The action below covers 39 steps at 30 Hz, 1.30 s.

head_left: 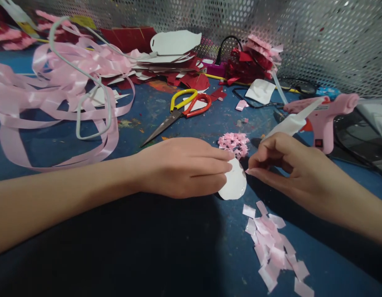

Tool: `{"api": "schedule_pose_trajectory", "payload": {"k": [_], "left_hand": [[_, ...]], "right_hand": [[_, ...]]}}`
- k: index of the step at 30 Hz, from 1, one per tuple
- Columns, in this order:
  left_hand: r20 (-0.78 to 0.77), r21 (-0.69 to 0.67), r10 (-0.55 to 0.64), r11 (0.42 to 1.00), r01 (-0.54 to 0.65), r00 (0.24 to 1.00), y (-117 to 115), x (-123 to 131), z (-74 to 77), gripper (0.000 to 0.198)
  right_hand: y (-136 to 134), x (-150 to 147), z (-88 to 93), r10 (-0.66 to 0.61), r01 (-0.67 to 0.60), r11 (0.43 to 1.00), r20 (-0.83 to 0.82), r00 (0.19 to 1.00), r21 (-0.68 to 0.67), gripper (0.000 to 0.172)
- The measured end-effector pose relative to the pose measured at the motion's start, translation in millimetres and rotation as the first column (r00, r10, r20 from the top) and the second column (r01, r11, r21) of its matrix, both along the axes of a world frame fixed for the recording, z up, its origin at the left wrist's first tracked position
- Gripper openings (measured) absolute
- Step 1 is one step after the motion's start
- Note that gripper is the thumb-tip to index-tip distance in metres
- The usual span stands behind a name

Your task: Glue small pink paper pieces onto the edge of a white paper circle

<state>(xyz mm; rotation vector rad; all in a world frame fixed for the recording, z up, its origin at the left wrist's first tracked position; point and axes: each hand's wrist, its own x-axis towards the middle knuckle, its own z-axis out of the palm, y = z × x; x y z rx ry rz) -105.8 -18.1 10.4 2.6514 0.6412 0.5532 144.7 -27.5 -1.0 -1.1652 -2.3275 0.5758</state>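
My left hand (pixel 181 167) reaches across the table, its fingers together on the left edge of a small rounded white card (pixel 236 181). Its thumb is hidden. Small pink ribbon bits (pixel 234 142) cluster at the card's upper end, and a glossy line shows along its right rim. Just right of the card, my right hand (pixel 286 173) pinches a tiny pink ribbon square (pixel 247 171) between thumb and forefinger. A white tapered tool (pixel 288 123) shows directly behind those fingers; whether they grip it I cannot tell. Loose pink ribbon squares (pixel 271 247) lie in a pile below.
Scissors (pixel 178 113) with yellow and red handles lie beyond my left hand. A pink glue gun (pixel 325 119) stands at right. Long pink ribbon (pixel 63 99) and a pale cable (pixel 77 119) tangle at left. Cut card (pixel 169 62) is stacked before a perforated metal panel (pixel 317 37).
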Motion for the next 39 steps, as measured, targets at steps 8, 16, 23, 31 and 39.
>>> {"api": "schedule_pose_trajectory", "payload": {"k": [8, 16, 23, 31, 39], "left_hand": [[0.039, 0.15, -0.031, 0.988, 0.024, 0.999, 0, 0, -1.7, 0.026], [0.013, 0.215, -0.088, 0.973, 0.084, 0.996, 2, -2, -0.3, 0.025], [0.06, 0.178, -0.069, 0.982, 0.058, 0.996, 3, -1, -1.7, 0.023], [0.111, 0.223, -0.068, 0.974, 0.042, 0.991, 2, -2, -8.4, 0.02], [0.051, 0.392, -0.12, 0.916, 0.091, 0.991, 11, -11, -8.4, 0.023]], "right_hand": [[-4, -5, 7.2, 0.003, -0.002, 1.0, 0.064, 0.998, -0.02, 0.017], [-4, -6, 8.0, 0.015, -0.015, 1.0, 0.077, 0.997, 0.002, 0.016], [-3, -8, 8.0, 0.019, -0.021, 0.999, 0.046, 0.999, 0.04, 0.016], [5, -1, 8.8, -0.096, 0.096, 0.994, -0.006, 0.995, 0.06, 0.017], [15, -9, -7.5, -0.129, 0.033, 0.934, 0.249, 0.96, 0.357, 0.019]]}}
